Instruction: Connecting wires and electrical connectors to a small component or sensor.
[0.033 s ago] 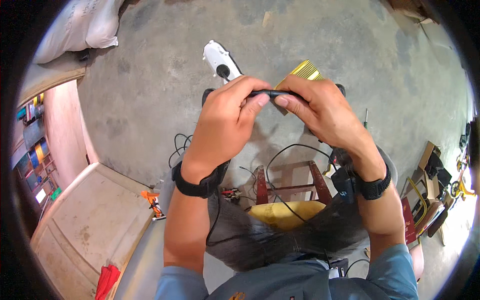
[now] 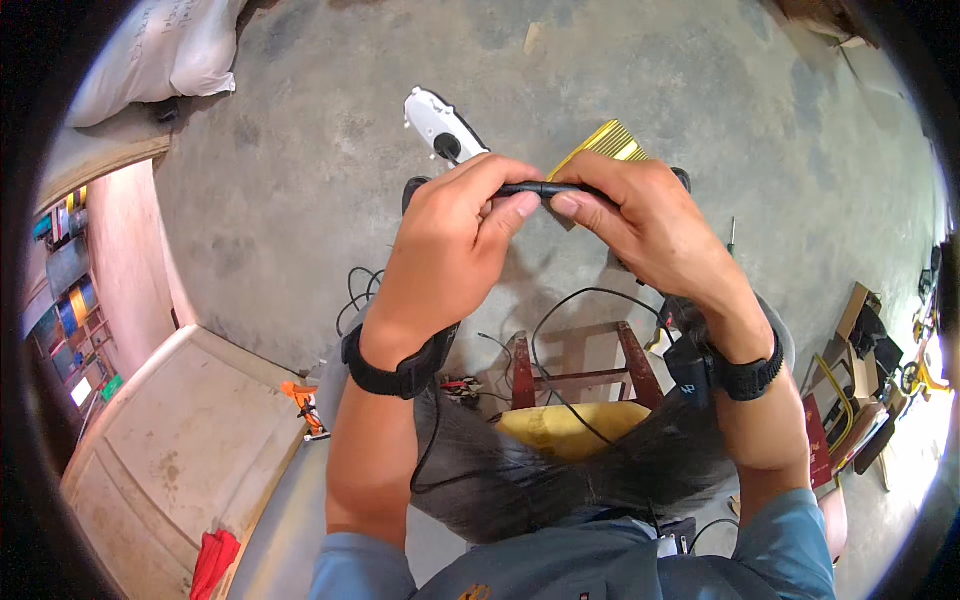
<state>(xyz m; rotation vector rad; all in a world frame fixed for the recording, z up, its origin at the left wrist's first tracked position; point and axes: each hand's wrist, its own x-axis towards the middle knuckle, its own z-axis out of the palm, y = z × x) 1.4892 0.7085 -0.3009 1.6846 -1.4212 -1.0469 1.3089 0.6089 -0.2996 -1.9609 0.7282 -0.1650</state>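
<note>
In front of me my left hand (image 2: 450, 245) and my right hand (image 2: 650, 220) are closed on a thin black rod-like cable piece (image 2: 541, 188), held level between them. A seam shows in its middle, between the two thumbs; its ends are hidden in my fingers. Just beyond my left hand is a long white plastic housing (image 2: 428, 112) with a round black part, from which a black cord runs toward that hand. I cannot tell whether the housing hangs or rests on the floor. Past my right hand's fingers lies a yellow ribbed metal block (image 2: 622, 140), partly covered.
A red-brown wooden stool frame (image 2: 640, 372) and a yellow rounded thing (image 2: 570, 428) are between my legs. Black cable (image 2: 580, 292) loops there. A screwdriver (image 2: 732, 238) is at right on the floor. A pale panel (image 2: 190, 430) stands left; white sacks (image 2: 165, 55) sit far left.
The white housing has shifted very slightly toward me. Both hands keep their hold on the black cable piece.
</note>
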